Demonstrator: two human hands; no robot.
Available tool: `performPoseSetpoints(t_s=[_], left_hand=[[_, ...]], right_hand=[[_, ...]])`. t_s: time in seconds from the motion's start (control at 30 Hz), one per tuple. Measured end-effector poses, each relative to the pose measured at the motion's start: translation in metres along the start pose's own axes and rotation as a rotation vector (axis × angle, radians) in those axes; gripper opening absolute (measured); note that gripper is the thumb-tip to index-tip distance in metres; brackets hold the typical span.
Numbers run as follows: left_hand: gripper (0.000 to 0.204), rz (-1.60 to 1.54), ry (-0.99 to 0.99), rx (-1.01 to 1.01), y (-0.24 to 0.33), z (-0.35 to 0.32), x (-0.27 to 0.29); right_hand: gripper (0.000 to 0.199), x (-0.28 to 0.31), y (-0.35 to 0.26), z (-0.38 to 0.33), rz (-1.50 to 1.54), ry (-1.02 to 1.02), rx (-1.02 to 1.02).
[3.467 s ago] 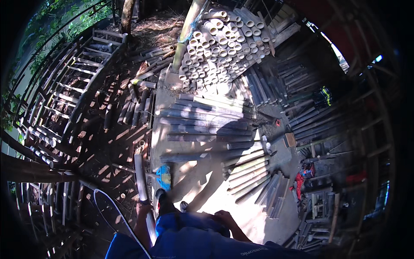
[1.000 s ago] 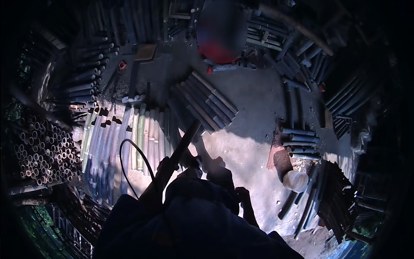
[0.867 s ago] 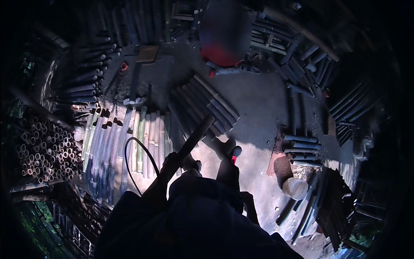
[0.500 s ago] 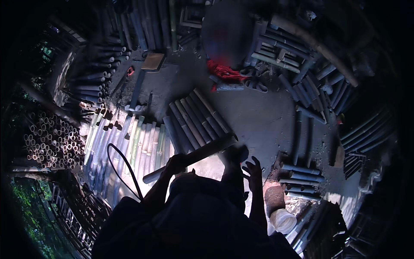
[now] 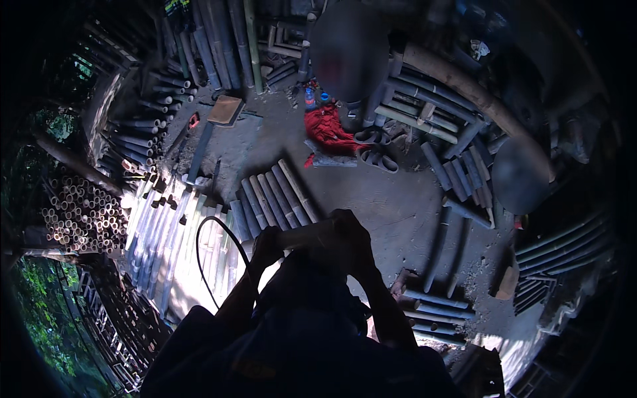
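Head view, looking down: both hands grip a short bamboo piece (image 5: 306,233), left hand (image 5: 265,244) at its left end, right hand (image 5: 348,240) wrapped round its right end. Beyond, a row of bamboo poles (image 5: 275,199) lies on the dirt floor (image 5: 391,205); a red cloth (image 5: 326,127) lies farther off.

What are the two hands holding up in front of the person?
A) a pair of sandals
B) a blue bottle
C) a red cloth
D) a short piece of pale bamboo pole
D: the left hand and the right hand both close on one short pale bamboo pole held crosswise between them, while the red cloth and the sandals lie on the ground farther off.
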State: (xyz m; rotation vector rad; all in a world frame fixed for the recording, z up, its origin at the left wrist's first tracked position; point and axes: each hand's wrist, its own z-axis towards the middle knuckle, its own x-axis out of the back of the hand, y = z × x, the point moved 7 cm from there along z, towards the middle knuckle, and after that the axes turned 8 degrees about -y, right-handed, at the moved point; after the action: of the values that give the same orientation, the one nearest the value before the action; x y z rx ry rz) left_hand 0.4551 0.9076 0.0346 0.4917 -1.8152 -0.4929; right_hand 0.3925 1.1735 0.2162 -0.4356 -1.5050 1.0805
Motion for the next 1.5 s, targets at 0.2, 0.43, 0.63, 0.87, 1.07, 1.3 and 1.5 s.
performPoseSetpoints(t_s=[0.2, 0.43, 0.63, 0.87, 1.07, 1.3, 1.5], left_hand=[[0.068, -0.165, -0.264, 0.165, 0.02, 0.096, -0.027], [0.047, -0.284, -0.375, -0.079, 0.034, 0.229, -0.016], [0.061, -0.256, -0.177, 0.224, 0.063, 0.256, 0.078], [0.072, -0.41, 0.328, 0.487, 0.025, 0.282, 0.157], [0.065, -0.682, 0.451, 0.799, -0.064, 0.297, 0.183], [0.065, -0.75, 0.502, 1.294, -0.169, 0.284, 0.181], [0.065, -0.879, 0.596, 1.435, -0.227, 0.341, 0.243]], right_hand=[[0.043, 0.038, 0.037, 0.079, 0.099, -0.043, -0.053], [0.052, 0.112, 0.089, 0.203, 0.182, -0.086, -0.069], [0.077, 0.08, 0.131, 0.315, 0.414, -0.194, -0.089], [0.062, 0.01, 0.164, 0.42, 0.582, -0.553, -0.419], [0.047, -0.078, 0.191, 0.51, 0.1, -0.979, -0.288], [0.031, -0.209, 0.257, 0.619, 0.138, -1.192, -0.341], [0.021, -0.167, 0.443, 0.746, 0.374, -1.075, -0.945]])
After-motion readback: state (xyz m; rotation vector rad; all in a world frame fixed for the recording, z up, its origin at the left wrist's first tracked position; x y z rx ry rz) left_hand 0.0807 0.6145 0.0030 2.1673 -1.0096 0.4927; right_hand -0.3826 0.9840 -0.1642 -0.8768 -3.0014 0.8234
